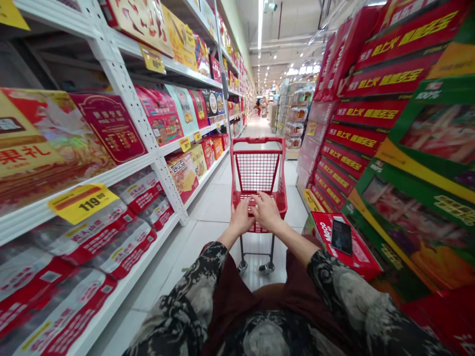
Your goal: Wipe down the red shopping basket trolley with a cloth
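Note:
A small red shopping cart (259, 168) stands in front of me in a supermarket aisle, its mesh basket holding nothing that I can see. My left hand (240, 216) and my right hand (265, 211) sit side by side on the cart's near handle, fingers curled over it. Both arms wear patterned dark sleeves.
White shelves (122, 165) of boxed and bagged goods line the left, with yellow price tags (82, 201). Stacked red and green cartons (374, 118) wall the right. A black phone (341, 236) lies on a red box at lower right. The tiled aisle (256, 129) runs ahead; a distant person stands far down it.

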`<state>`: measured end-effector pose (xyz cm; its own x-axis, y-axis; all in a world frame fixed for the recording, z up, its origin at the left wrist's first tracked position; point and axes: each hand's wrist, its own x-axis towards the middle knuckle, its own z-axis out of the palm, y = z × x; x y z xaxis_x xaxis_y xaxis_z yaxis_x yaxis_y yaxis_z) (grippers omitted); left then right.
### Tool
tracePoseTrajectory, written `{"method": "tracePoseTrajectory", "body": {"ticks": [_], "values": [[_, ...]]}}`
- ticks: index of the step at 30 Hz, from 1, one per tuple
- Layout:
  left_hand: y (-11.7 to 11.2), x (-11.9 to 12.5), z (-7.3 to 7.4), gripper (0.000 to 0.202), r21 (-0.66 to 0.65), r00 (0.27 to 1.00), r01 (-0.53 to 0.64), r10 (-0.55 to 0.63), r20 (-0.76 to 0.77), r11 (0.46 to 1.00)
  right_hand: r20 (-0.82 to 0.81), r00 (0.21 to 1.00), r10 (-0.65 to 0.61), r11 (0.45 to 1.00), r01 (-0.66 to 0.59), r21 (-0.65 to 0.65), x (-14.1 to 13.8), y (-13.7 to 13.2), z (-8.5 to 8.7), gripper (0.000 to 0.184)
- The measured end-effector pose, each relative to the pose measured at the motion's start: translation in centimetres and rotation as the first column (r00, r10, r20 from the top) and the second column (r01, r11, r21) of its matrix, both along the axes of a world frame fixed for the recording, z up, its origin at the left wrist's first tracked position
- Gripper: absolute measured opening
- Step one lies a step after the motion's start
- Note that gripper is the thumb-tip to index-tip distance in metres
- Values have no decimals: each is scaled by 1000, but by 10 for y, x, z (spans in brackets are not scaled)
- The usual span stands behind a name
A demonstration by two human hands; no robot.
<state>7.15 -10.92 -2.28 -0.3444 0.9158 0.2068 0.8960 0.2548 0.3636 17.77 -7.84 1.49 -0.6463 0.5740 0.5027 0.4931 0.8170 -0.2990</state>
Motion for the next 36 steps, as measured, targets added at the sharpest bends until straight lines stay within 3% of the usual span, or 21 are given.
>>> {"method": "tracePoseTrajectory", "body": {"ticks": [4, 7, 12, 16, 19, 21, 25, 29, 33, 36], "values": [[-2, -30, -17, 55, -127, 968, 126, -150, -201, 984, 138, 986, -92, 996, 91, 10, 22, 20, -57, 34], [-4, -38, -26, 54, -180, 940, 169, -214, -265, 969, 181, 977, -113, 991, 98, 86, 36, 26, -76, 39], [-3, -33, -25, 57, -191, 935, 182, -230, -270, 965, -32, 971, -236, 971, 234, -55, 55, 55, -69, 41], [0, -29, -23, 58, -193, 941, 178, -224, -254, 965, -192, 920, -342, 935, 314, -162, 37, 59, -64, 37], [-1, -29, -24, 59, -195, 940, 172, -220, -261, 966, -104, 957, -272, 961, 265, -79, 19, 45, -70, 28], [-2, -31, -24, 60, -197, 937, 170, -220, -270, 966, -3, 978, -207, 978, 207, 30, 17, 37, -76, 33], [-3, -34, -26, 59, -196, 930, 173, -225, -289, 965, 63, 984, -168, 982, 162, 94, 40, 42, -81, 39], [-2, -32, -27, 58, -174, 937, 176, -219, -272, 969, -45, 994, -96, 992, 99, 76, 61, 60, -83, 39], [-2, -30, -33, 65, -105, 966, 111, -132, -224, 988, -280, 934, -220, 966, 248, 68, 61, 60, -93, 39], [-2, -31, -38, 70, -67, 988, 10, -20, -155, 998, -297, 902, -314, 938, 344, 53, 51, 50, -98, 31]]}}
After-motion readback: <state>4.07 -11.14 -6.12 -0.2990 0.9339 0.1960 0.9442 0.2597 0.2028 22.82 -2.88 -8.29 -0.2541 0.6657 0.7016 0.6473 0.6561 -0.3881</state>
